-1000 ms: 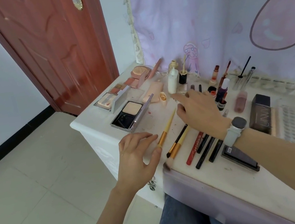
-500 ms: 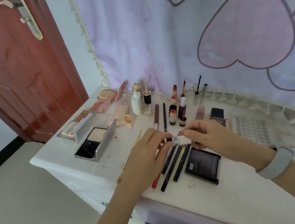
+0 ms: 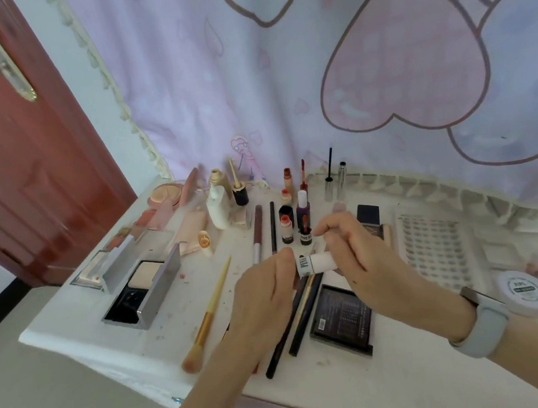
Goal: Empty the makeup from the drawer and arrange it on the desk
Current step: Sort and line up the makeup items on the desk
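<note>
Both hands hold a small white tube (image 3: 315, 263) with dark lettering, lying level above the white desk (image 3: 372, 383). My left hand (image 3: 268, 304) pinches its left end; my right hand (image 3: 361, 256) wraps its right end. Under the hands lie several dark pencils (image 3: 295, 324) and a black palette (image 3: 341, 321). A gold-handled brush (image 3: 208, 319) lies to the left. Small lipsticks and bottles (image 3: 296, 213) stand behind. The drawer is out of view.
An open powder compact (image 3: 145, 290) and pink palettes (image 3: 155, 219) sit at the desk's left. A lash tray (image 3: 434, 246) and a round white jar (image 3: 523, 292) are on the right. A pink printed curtain (image 3: 309, 59) hangs behind; a red door (image 3: 11, 153) is at left.
My right hand picked up the white tube and my left hand left the brush and joined it. The head camera tilted up and to the right.
</note>
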A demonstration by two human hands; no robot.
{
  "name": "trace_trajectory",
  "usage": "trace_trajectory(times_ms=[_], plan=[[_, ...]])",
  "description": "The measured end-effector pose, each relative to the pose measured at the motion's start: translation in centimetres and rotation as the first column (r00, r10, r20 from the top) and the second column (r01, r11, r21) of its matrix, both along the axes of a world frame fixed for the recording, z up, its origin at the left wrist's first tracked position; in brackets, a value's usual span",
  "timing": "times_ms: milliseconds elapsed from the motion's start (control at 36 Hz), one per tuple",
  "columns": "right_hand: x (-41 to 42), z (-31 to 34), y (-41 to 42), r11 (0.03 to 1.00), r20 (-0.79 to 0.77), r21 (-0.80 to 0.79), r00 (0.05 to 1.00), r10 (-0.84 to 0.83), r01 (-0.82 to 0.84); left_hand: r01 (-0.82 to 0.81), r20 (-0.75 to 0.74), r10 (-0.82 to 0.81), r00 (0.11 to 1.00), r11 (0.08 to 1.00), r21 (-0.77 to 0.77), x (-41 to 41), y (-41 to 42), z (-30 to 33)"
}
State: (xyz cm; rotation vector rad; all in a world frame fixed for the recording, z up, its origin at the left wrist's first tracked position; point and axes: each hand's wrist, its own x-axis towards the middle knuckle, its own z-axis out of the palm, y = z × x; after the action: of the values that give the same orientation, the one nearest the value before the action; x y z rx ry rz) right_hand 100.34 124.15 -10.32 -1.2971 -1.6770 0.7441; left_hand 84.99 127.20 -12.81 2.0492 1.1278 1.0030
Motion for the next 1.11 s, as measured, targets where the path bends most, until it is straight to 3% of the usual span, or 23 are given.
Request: trace_trajectory(times_ms=[139, 194, 278, 389, 611, 694, 806, 944, 1111], plan=[[0.0, -0.4, 0.7, 0.997, 0.027, -0.075, 1.000, 0.000, 0.002, 0.092, 0.042, -0.088, 0.995, 0.990, -0.111, -0.9, 0.9, 0.7], [0.0, -0.6, 1.0, 0.995, 0.018, -0.095, 1.000, -0.006, 0.008, 0.148, 0.100, -0.138, 0.985, 0.985, -0.094, -1.2, 0.9, 0.2], [0.3, -1.0, 1.3, 0.989, 0.035, -0.143, 0.999, 0.031, -0.026, 0.128, 0.046, -0.126, 0.991, 0.991, -0.044, -1.8, 0.8, -0.3], [0.7, -1.3, 1.4, 0.979, 0.095, -0.185, 0.990, 0.101, -0.082, 0.135, 0.055, -0.127, 0.990, 0.974, -0.179, -2.3, 1.2, -0.3], [0.8, -1.5, 2.0, 0.968, 0.083, -0.225, 0.988, 0.134, -0.113, 0.186, 0.028, -0.184, 0.983, 0.979, -0.082, -2.7, 2.0, -0.5], [1.1, -1.0, 2.1, 0.946, 0.095, -0.260, 0.970, 0.223, -0.192, 0.197, 0.069, -0.188, 0.980, 0.967, -0.161, -3.1, 2.1, -0.4], [1.2, -0.4, 2.3, 0.932, 0.259, -0.294, 0.921, 0.293, -0.214, 0.189, 0.103, -0.169, 0.980, 0.954, -0.232, -3.4, 2.3, -0.3], [0.7, 0.0, 2.5, 0.952, 0.406, -0.261, 0.877, 0.258, -0.159, 0.171, 0.015, -0.171, 0.985, 0.966, -0.193, -3.6, 2.6, -0.8], [1.8, 0.2, 3.1, 0.947, 0.607, -0.249, 0.730, 0.316, -0.202, 0.220, -0.082, -0.248, 0.965, 0.941, -0.258, -4.3, 3.3, -0.6]])
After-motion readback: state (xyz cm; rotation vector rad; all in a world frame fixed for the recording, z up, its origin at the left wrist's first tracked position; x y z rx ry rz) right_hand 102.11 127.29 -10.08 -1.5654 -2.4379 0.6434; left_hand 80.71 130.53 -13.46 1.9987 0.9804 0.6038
